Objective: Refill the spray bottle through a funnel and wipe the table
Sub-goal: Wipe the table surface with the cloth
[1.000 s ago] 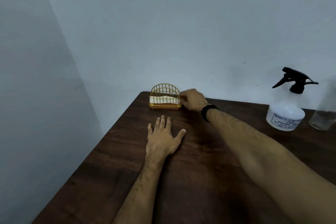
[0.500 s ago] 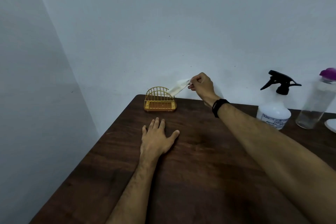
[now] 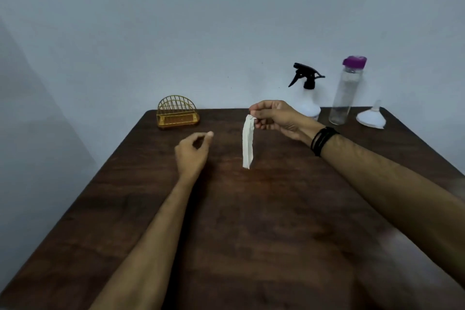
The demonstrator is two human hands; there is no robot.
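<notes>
My right hand (image 3: 275, 118) pinches the top of a folded white tissue (image 3: 247, 143), which hangs down above the middle of the dark wooden table (image 3: 251, 221). My left hand (image 3: 192, 151) is lifted off the table to the left of the tissue, fingers curled with thumb and forefinger close, holding nothing. A white spray bottle with a black trigger head (image 3: 307, 90) stands at the back, partly hidden behind my right hand. Next to it stands a clear bottle with a purple cap (image 3: 346, 93). A white funnel (image 3: 371, 117) lies mouth down at the back right.
A gold wire tissue holder (image 3: 177, 113) stands at the back left of the table, near the wall. Pale walls close off the back and the left side. The table's left edge runs diagonally toward me.
My right hand pulled the tissue out of the gold holder and carried it right and toward me, where it hangs down. My left hand lifted from flat on the table and curled.
</notes>
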